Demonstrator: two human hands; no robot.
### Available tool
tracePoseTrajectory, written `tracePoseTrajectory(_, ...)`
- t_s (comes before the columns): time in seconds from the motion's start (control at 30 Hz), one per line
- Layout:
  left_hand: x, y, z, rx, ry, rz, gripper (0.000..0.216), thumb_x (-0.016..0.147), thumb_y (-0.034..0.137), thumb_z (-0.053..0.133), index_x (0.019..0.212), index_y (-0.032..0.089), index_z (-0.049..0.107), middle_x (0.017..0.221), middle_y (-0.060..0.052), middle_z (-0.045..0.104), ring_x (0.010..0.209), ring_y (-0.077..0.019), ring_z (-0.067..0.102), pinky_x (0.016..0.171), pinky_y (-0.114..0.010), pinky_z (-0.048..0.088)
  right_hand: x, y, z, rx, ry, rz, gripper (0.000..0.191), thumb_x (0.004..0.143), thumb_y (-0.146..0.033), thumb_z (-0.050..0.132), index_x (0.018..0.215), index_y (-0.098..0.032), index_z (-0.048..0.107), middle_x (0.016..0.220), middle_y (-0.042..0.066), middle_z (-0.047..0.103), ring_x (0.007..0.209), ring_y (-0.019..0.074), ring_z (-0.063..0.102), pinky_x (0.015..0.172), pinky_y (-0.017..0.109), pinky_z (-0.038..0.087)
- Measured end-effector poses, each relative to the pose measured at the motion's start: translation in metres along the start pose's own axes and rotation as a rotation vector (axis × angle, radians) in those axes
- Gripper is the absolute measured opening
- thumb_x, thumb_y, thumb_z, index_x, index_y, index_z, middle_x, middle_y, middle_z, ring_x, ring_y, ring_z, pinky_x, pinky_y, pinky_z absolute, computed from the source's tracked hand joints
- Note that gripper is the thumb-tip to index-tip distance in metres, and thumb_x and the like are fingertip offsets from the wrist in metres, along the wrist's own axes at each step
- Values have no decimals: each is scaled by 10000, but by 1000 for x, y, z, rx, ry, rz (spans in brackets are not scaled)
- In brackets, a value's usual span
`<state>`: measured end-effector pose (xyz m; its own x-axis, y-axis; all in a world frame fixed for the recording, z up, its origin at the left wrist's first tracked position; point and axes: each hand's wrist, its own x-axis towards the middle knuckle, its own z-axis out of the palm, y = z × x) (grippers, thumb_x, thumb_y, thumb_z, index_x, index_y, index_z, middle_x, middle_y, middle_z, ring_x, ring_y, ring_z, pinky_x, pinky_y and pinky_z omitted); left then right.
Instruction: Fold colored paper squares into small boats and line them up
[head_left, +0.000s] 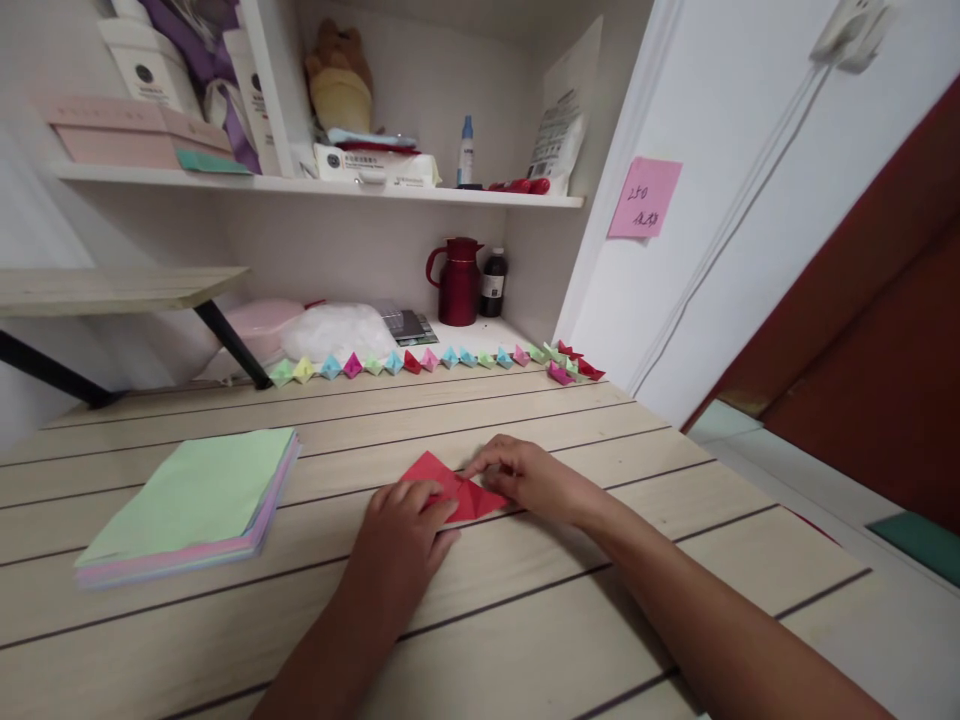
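A partly folded sheet of red origami paper (469, 500) lies on the wooden tabletop in front of me, with crease lines across it and one corner pointing away. My left hand (401, 525) holds down its left side, fingers bent over the paper and thumb along the near edge. From the right, my right hand (529, 478) grips the paper's right part with closed fingers, the index fingertip near the middle. The fingers hide both side edges of the sheet.
A stack of coloured paper (191, 490), green on top, lies to the left. Small folded paper boats (412, 362) line the table's back edge, clustering at the right end (574, 365). Behind stand a red jug (459, 282) and a dark bottle (493, 283). A raised shelf leg (232, 345) rests back left.
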<state>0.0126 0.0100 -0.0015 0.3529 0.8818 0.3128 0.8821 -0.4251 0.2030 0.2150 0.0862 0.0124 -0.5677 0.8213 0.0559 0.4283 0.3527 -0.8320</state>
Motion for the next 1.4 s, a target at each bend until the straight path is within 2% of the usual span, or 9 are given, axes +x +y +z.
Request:
tracePoseTrajectory(0.13,0,-1,0,-9,-41,-8,256,850,211,619,1093,247,689,1168,-83,669,1080,-261,596,946,-488,436,-1,6,-8,-162,-73,-139,466,748,19,553,1044,-296,725,1031,25,527,848,128,570,788,260,477)
tracePoseTrajectory(0.33,0,-9,5,-39,54,20,256,757,250,732,1011,229,702,1058,-65,709,1003,-262,629,1001,-545,378,3,-4,2,-57,-34,-283,47,802,-189,695,829,-208,728,1102,57,535,1043,191,550,941,326,436)
tracePoseTrajectory(0.47,-1,-6,-1,-221,200,8,151,869,207,563,809,234,700,837,2,728,816,-185,656,1046,-510,317,-1,-21,3,152,15,-343,119,833,-325,687,866,-211,702,1121,61,578,1091,209,544,1009,364,388)
tracePoseTrajectory(0.7,4,-2,-16,-1023,376,-645,271,750,451,660,766,186,714,773,-3,716,745,-195,628,683,-263,468,-4,-25,14,534,-86,-98,840,672,-410,820,1393,-305,402,1157,60,592,972,190,584,795,298,461)
tracePoseTrajectory(0.8,6,-7,-17,-1148,362,-770,372,701,518,678,812,166,724,756,-10,719,740,-203,621,697,-267,463,3,-19,25,574,-49,13,393,677,-396,802,949,-153,657,794,10,608,696,126,544,637,237,426)
tracePoseTrajectory(0.87,6,-10,-18,-1062,281,-739,420,742,570,610,770,163,713,719,-17,705,714,-205,610,680,-275,448,6,-16,27,608,-49,51,302,711,-394,764,801,-134,637,674,-12,560,599,100,497,572,222,399)
tracePoseTrajectory(1.1,-4,-11,-35,-73,-60,-667,541,882,538,390,507,215,609,569,-53,643,570,-235,581,550,-310,329,4,0,-2,198,17,161,617,731,-164,674,1311,-281,499,643,-69,513,511,92,496,499,210,414)
tracePoseTrajectory(1.23,-5,-21,-30,75,185,-317,399,935,365,363,804,236,716,909,-73,732,842,-240,661,724,-355,451,3,5,-9,98,-41,162,522,740,-133,630,1244,-260,578,664,-52,533,525,85,491,514,205,414)
tracePoseTrajectory(1.4,-1,-31,-12,162,289,105,371,900,166,416,1140,311,659,1454,-89,479,1300,-271,471,1028,-524,339,4,3,-6,141,-54,131,383,776,-149,581,1146,-217,648,662,-37,540,515,77,477,490,190,373)
